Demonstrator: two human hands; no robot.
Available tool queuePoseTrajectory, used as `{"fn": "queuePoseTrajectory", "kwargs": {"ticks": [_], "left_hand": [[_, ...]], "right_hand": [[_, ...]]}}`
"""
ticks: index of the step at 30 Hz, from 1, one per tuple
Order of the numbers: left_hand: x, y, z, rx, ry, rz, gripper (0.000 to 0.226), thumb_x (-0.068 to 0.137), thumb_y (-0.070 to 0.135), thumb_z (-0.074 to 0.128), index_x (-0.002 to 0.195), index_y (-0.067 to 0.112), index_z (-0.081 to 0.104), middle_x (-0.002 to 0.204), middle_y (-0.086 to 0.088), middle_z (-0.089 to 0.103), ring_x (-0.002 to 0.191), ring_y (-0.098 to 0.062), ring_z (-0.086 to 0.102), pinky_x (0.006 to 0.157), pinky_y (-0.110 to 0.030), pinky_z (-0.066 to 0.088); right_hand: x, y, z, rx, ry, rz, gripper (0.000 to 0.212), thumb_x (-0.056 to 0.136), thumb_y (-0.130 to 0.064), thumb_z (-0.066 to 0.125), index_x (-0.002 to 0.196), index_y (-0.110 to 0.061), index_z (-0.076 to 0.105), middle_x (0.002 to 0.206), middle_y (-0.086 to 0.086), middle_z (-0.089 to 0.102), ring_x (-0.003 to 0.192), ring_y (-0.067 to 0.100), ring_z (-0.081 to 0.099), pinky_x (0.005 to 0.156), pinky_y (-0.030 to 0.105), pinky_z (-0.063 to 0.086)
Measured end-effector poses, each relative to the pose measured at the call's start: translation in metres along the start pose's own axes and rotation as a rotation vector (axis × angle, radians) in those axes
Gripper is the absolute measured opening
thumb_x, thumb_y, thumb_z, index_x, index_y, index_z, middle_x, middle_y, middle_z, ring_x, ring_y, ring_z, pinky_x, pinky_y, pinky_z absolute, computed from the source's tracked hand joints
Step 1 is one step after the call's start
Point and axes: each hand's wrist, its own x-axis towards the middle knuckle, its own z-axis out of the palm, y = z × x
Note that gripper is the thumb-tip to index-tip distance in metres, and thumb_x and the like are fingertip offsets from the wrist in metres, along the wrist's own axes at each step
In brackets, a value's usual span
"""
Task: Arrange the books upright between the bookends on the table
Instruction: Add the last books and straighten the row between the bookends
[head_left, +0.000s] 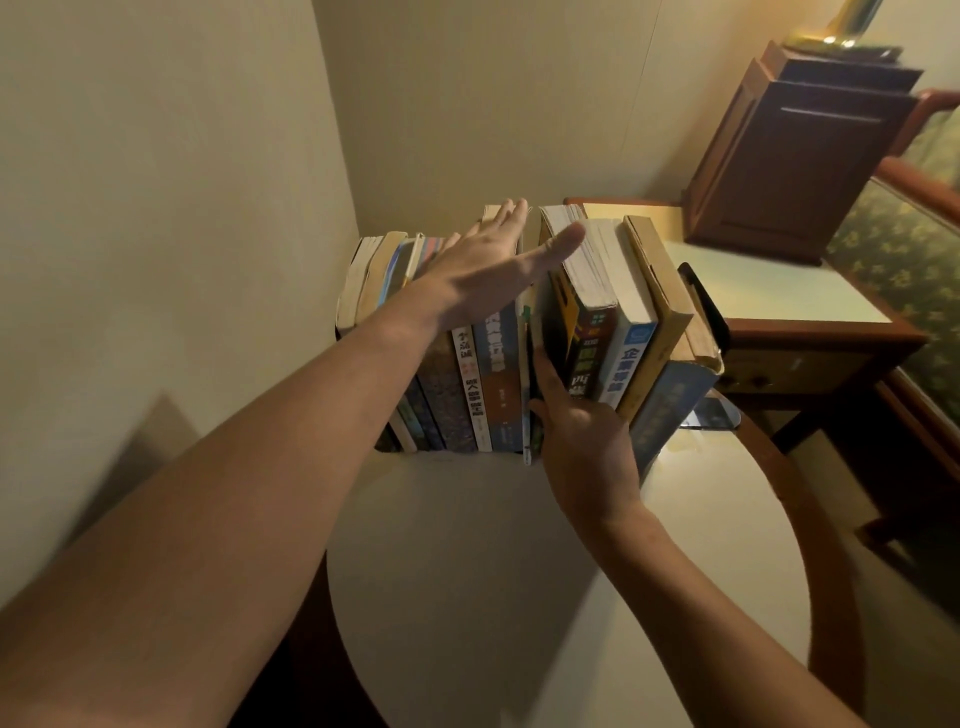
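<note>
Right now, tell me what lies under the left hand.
The left hand lies flat, open, over the top edges of the upright books in mid-row. Their tops beneath the palm are covered; their spines show below.

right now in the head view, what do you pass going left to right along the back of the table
wall → left group of books → left hand → right group of books → black bookend → side table → wooden cabinet

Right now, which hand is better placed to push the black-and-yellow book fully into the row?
The right hand, probably: its fingers already rest on the spine of the black-and-yellow book. The left hand lies flat across the tops of the left books, steadying them.
</note>
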Motion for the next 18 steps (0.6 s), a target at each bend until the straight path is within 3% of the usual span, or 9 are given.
{"fn": "queuePoseTrajectory", "kwargs": {"ticks": [2, 5, 11, 14, 16, 18], "left_hand": [[0.001, 0.000, 0.002, 0.010, 0.002, 0.000, 0.108, 0.079, 0.091, 0.016, 0.161, 0.022, -0.001, 0.168, 0.004, -0.006, 0.155, -0.015, -0.003, 0.126, -0.052, 0.002], [0.001, 0.000, 0.002, 0.022, 0.012, -0.008, 0.111, 0.076, 0.093, 0.015, 0.161, 0.023, 0.001, 0.168, 0.005, -0.003, 0.155, -0.015, -0.001, 0.126, -0.052, 0.003], [-0.003, 0.007, 0.001, 0.034, 0.011, -0.015, 0.104, 0.082, 0.090, 0.019, 0.161, 0.023, 0.003, 0.168, 0.005, -0.001, 0.155, -0.016, 0.001, 0.126, -0.052, 0.002], [-0.002, 0.006, 0.002, 0.050, 0.028, -0.023, 0.112, 0.075, 0.095, 0.016, 0.161, 0.023, 0.004, 0.168, 0.005, 0.001, 0.155, -0.016, 0.002, 0.126, -0.052, 0.004], [-0.001, 0.006, 0.003, 0.058, 0.029, -0.026, 0.117, 0.071, 0.097, 0.014, 0.161, 0.023, 0.005, 0.168, 0.005, 0.002, 0.155, -0.016, 0.003, 0.126, -0.052, 0.005], [-0.001, 0.006, 0.004, 0.057, 0.026, -0.022, 0.116, 0.072, 0.096, 0.015, 0.161, 0.023, 0.005, 0.168, 0.006, 0.002, 0.155, -0.016, 0.003, 0.126, -0.052, 0.006]], "right_hand": [[0.006, -0.002, -0.001, 0.041, -0.029, 0.046, 0.077, 0.088, -0.009, 0.075, 0.152, -0.023, 0.034, 0.102, 0.027, 0.071, 0.076, 0.041, 0.073, 0.049, 0.053, 0.059], [0.004, -0.005, -0.002, 0.023, -0.094, 0.048, 0.074, 0.097, -0.016, 0.064, 0.153, -0.034, 0.019, 0.120, 0.019, 0.068, 0.100, 0.042, 0.070, 0.061, 0.054, 0.062], [0.006, -0.005, -0.001, 0.043, -0.152, 0.101, 0.068, 0.103, -0.015, 0.054, 0.155, -0.041, 0.019, 0.141, 0.020, 0.055, 0.111, 0.040, 0.066, 0.072, 0.052, 0.062], [0.005, -0.003, -0.003, 0.293, -0.121, 0.182, 0.059, 0.102, -0.019, 0.055, 0.152, -0.042, 0.033, 0.155, 0.016, 0.040, 0.137, 0.043, 0.044, 0.088, 0.058, 0.056], [-0.001, -0.002, -0.005, 0.455, -0.042, 0.213, 0.052, 0.099, -0.020, 0.060, 0.147, -0.035, 0.047, 0.158, 0.015, 0.036, 0.142, 0.042, 0.037, 0.093, 0.057, 0.053], [-0.009, -0.004, -0.008, 0.485, 0.022, 0.205, 0.049, 0.096, -0.018, 0.063, 0.143, -0.032, 0.054, 0.155, 0.017, 0.038, 0.138, 0.043, 0.042, 0.092, 0.051, 0.053]]}}
